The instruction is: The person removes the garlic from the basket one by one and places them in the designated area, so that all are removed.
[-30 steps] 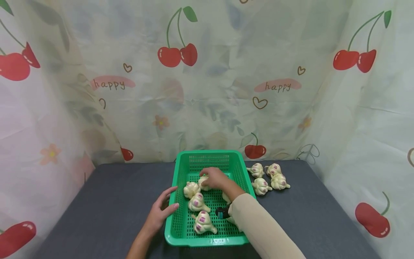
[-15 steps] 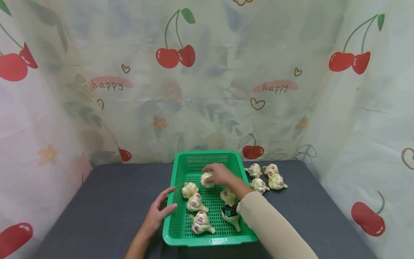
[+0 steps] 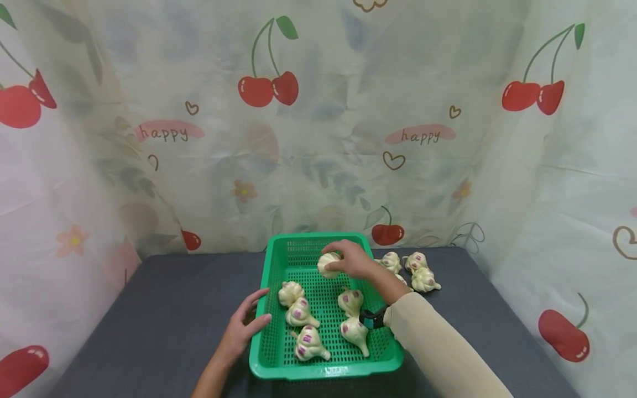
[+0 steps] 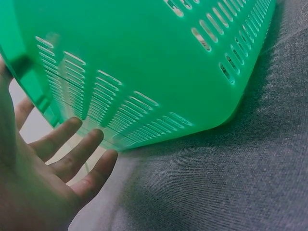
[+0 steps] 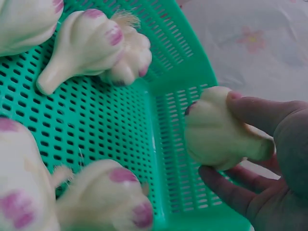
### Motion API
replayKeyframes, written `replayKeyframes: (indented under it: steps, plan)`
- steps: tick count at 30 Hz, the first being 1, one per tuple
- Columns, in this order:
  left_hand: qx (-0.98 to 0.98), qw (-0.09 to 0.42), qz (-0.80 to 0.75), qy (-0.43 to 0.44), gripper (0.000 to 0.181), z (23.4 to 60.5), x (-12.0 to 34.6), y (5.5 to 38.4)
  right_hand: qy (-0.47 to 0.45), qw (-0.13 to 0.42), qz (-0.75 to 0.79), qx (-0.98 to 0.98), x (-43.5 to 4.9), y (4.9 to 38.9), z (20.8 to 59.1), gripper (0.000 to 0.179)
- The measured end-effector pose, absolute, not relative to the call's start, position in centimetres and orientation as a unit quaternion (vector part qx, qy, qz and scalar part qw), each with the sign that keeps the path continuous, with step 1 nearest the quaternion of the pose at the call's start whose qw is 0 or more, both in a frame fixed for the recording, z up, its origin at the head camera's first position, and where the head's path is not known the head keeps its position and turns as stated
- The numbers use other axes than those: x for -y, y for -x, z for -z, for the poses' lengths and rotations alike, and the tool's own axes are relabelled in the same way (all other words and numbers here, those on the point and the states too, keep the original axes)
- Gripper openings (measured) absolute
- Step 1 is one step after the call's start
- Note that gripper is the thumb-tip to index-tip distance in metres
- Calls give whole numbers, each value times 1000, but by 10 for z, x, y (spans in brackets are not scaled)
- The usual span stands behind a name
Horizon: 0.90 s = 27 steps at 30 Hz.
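My right hand [image 3: 354,260] pinches a garlic bulb [image 3: 327,265] between thumb and fingers, above the far part of the green basket [image 3: 325,373]. The right wrist view shows the held garlic bulb [image 5: 216,130] by the far wall, its stem toward the palm. Three more bulbs stand in a line along the basket's left side, among them a near garlic bulb [image 3: 309,344]. On the right side lie two others, the nearer one a garlic bulb [image 3: 354,333] beside my wrist strap. With fingers spread and relaxed, my left hand [image 3: 244,326] is at the basket's left rim.
Several garlic bulbs [image 3: 424,279] lie on the dark tabletop [image 3: 194,287] to the right of the basket, one partly hidden by my right forearm. A printed curtain [image 3: 318,166] with cherries hangs behind the table and along both sides.
My right hand has lifted the garlic bulb from beside the left row and carried it right and toward the basket's far end. The left hand keeps its place at the rim.
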<state>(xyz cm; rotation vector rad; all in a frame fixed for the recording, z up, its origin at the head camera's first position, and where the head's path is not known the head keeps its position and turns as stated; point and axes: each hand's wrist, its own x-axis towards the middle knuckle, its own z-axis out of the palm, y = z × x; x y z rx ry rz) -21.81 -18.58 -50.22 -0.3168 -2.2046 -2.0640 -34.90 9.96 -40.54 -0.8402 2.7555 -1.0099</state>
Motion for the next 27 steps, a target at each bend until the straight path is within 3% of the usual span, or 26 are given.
replayKeyframes:
  steps: [7,18,27]
  plan:
    - [727,60,675,107,52,503,185,218,225,47,404,-886,-115,348,398,28]
    - [726,61,678,101,52,502,185,219,251,53,358,-898,-110,348,406,35]
    - [726,58,678,98,51,501,186,218,275,126,308,-902,-86,352,427,40]
